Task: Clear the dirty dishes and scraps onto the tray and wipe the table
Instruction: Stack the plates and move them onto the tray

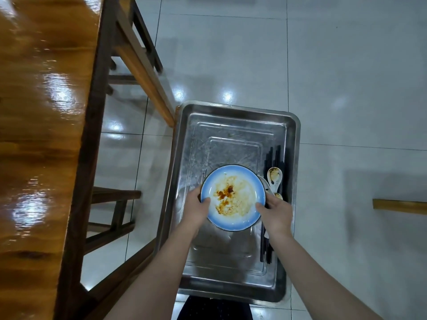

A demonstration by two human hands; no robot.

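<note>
A blue-rimmed white plate, smeared with brown sauce, is over the middle of a steel tray. My left hand grips its left rim, thumb on top. My right hand grips its right rim the same way. Whether the plate rests on the tray or hangs just above it cannot be told. Along the tray's right side lie dark chopsticks and a stained white spoon; a second spoon's bowl peeks out by my right hand.
The glossy wooden table fills the left side. Wooden benches stand between it and the tray. Pale floor tiles surround the tray. A wooden bench end juts in at the right edge.
</note>
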